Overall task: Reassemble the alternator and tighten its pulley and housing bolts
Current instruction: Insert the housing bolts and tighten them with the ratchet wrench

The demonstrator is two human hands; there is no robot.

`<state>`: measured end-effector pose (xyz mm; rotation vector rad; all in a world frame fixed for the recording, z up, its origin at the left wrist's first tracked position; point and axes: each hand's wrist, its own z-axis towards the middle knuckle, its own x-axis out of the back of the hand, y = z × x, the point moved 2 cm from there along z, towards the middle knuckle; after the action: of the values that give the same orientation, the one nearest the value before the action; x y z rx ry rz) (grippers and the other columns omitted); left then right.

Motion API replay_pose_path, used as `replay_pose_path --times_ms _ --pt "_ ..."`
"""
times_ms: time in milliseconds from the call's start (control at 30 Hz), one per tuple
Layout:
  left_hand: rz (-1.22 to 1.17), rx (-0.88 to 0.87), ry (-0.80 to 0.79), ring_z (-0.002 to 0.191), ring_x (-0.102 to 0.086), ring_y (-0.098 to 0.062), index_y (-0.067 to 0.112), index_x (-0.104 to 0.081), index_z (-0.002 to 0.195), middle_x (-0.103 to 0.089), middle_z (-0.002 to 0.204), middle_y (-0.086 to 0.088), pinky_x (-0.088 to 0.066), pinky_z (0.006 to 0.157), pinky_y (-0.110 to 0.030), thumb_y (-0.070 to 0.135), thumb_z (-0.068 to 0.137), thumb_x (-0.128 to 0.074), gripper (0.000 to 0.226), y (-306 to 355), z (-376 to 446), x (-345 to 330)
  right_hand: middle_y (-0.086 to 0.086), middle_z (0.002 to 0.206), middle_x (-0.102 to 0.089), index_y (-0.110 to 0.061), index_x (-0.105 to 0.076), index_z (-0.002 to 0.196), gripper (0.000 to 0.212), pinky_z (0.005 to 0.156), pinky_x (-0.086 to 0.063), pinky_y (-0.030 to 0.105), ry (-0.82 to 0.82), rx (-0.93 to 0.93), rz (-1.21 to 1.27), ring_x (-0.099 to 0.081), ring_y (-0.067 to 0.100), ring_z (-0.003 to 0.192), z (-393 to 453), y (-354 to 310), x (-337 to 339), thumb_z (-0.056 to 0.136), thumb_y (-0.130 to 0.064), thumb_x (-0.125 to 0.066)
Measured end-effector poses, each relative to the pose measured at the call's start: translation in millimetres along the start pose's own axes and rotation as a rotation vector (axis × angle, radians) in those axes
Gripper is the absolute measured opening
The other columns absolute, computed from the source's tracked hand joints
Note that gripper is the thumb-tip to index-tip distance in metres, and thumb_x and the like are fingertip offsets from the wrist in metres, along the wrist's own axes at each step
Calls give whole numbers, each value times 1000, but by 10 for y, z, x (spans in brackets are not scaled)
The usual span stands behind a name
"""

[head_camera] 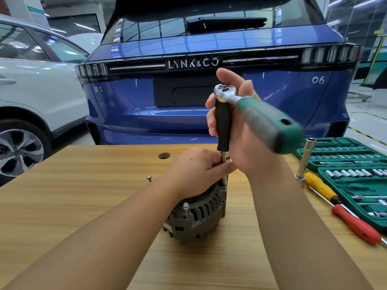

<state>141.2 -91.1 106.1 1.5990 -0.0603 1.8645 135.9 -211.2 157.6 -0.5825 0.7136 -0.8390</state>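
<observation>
A: Surface and room?

B: A light wood-grain bench with a round hole near its far edge is sitting in a bright garage. A glossy blue car is parked tail-on behind it, and a white car is standing to the left.

A: Task object?

B: The alternator is standing mid-bench, a grey cast-metal body, ribbed and slotted. One bolt is sticking up from its near edge. A second, loose bolt is standing on the wood just left of it.

A: Hands?

B: The left hand is resting on top of the alternator, its fingers pinching a thin steel shaft where that meets the housing. The right hand is gripping the black cylindrical driver above that shaft. A chrome-headed ratchet with a green and grey handle is sitting on the driver's top. The handle is blurring, so the exact contact is probably unreadable.

A: Right side?

B: A green plastic socket case is lying open. Beside it are lying a yellow screwdriver, a red screwdriver, and a steel tube tool.
</observation>
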Motion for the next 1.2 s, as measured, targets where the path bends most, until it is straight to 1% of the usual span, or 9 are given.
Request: replay_pose_path --times_ms 167,267,333,400,467,600,700,933,1200 --pt "-12 -27 -2 67 -57 -11 21 -71 89 -64 72 0 -49 61 -40 59 101 -46 48 17 -1 7 -4 76 -62 -16 -61 116 41 61 -46 26 163 20 -119 -52 13 64 -54 -56 -61 84 -37 -74" --pt "5 -30 -30 71 -60 -13 23 -73 94 -67 78 2 -54 70 -43 66 95 -38 55 61 -11 16 -5 60 -51 -20 -70 85 10 48 -38 23 324 37 -240 -41 11 52 -75 -110 -66 85 -25 -79" --pt "17 -42 -30 69 -59 -14 23 -70 87 -65 75 1 -53 66 -42 67 95 -39 54 70 -17 21 -5 57 -48 -25 -71 70 16 48 -36 24 359 -26 -215 -40 11 49 -66 -154 -7 84 -23 -78" --pt "13 -50 -21 67 -56 -13 24 -65 81 -61 73 2 -49 63 -40 63 99 -43 49 58 -12 18 -5 63 -52 -24 -70 88 8 54 -38 26 251 -109 -102 -46 11 53 -60 -189 39 82 -24 -76" --pt "-13 -39 -13 62 -53 -11 25 -62 77 -58 68 3 -45 60 -37 60 101 -46 45 35 -5 9 -5 73 -57 -24 -65 107 26 59 -42 26 161 -120 -47 -53 11 61 -62 -161 30 83 -19 -72" --pt "-56 1 -16 68 -62 -14 24 -73 91 -69 77 2 -57 68 -43 58 100 -44 46 21 -12 17 -6 79 -59 -35 -61 119 38 62 -49 28 146 138 -313 -56 13 67 -60 -32 -107 95 -5 -63" --pt "-43 -4 6 74 -63 -17 20 -75 96 -71 82 -2 -56 74 -48 59 99 -43 51 38 -21 25 -4 82 -59 -37 -64 118 42 63 -46 29 89 190 -318 -52 13 68 -73 -6 -142 94 -2 -58" --pt "-31 -19 9 64 -54 -9 19 -67 81 -59 65 0 -42 56 -33 54 104 -49 46 18 -10 16 17 100 -50 -18 -66 119 40 60 -49 24 32 39 35 -54 22 71 -62 -39 -93 90 -23 -38" --pt "-25 -16 11 58 -54 -3 20 -71 88 -59 64 4 -39 48 -17 56 103 -48 45 -6 8 1 -6 81 -66 -19 -66 104 28 72 -47 35 122 -12 -161 -57 13 73 -52 -27 -67 88 -42 -66"
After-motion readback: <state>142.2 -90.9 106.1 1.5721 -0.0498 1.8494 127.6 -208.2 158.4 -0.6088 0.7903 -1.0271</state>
